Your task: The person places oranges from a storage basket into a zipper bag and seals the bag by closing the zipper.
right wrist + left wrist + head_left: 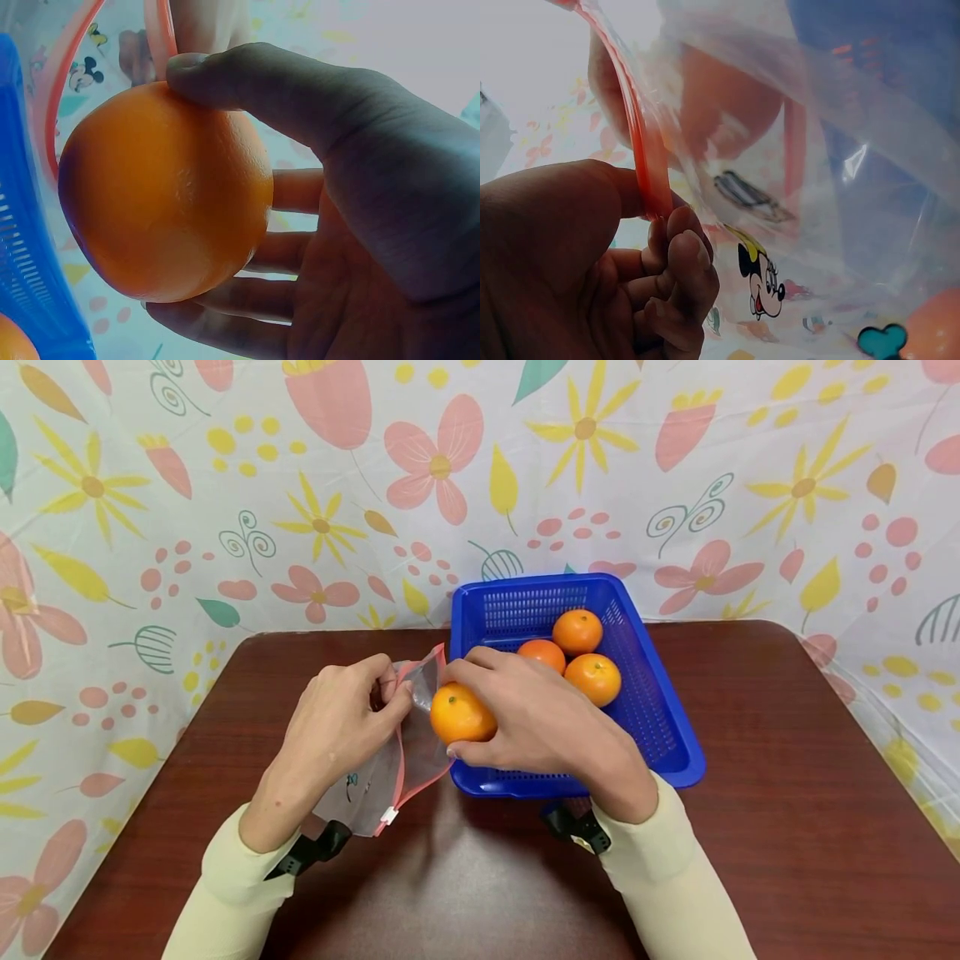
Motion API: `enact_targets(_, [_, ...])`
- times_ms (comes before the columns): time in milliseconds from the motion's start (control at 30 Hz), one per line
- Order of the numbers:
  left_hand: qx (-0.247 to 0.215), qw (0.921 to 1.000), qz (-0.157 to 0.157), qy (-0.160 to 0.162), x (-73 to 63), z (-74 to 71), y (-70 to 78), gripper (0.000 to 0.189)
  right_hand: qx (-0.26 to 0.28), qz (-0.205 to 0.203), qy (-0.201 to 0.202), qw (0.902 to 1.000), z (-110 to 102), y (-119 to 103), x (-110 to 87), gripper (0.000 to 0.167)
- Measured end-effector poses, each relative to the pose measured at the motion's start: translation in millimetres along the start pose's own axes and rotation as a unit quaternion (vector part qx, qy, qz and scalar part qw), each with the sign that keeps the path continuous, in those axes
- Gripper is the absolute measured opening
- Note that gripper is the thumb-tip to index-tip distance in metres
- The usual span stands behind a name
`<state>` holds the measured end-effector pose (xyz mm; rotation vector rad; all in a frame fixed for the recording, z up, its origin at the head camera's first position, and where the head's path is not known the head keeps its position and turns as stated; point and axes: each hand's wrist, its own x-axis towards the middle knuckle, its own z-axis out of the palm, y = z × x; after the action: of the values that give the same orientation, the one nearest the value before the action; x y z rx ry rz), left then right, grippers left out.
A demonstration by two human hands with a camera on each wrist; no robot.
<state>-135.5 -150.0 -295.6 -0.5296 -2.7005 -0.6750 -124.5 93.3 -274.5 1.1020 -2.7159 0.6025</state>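
My right hand (536,714) grips an orange (459,714), thumb on one side and fingers curled round the other. The fruit is at the mouth of a clear plastic zipper bag (423,745) with a pinkish-red zip strip and a white slider (388,816). On the bag's far side, my left hand (330,718) pinches the red edge between thumb and fingers, and the mouth gapes apart. Cartoon figures (765,285) are printed on the film in the left wrist view. Much of the lower bag is hidden behind the left hand.
Just right of the bag stands a blue plastic basket (678,735), partly under my right forearm. Three more oranges (577,632) lie in it. Everything stands on a dark brown wooden table (780,793), with a flower-patterned cloth (438,464) hanging behind.
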Motion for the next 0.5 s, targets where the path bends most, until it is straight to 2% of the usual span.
enact_targets(267, [-0.005, 1.0000, -0.007, 0.003, 0.3, 0.5, 0.0, 0.028, 0.008, -0.009, 0.002, 0.9999, 4.7, -3.9, 6.5, 0.058])
enact_targets(500, [-0.011, 0.9999, -0.012, 0.002, 0.2, -0.1, 0.3, 0.029, 0.008, -0.044, 0.012, 0.9989, 13.5, -7.5, 11.9, 0.063])
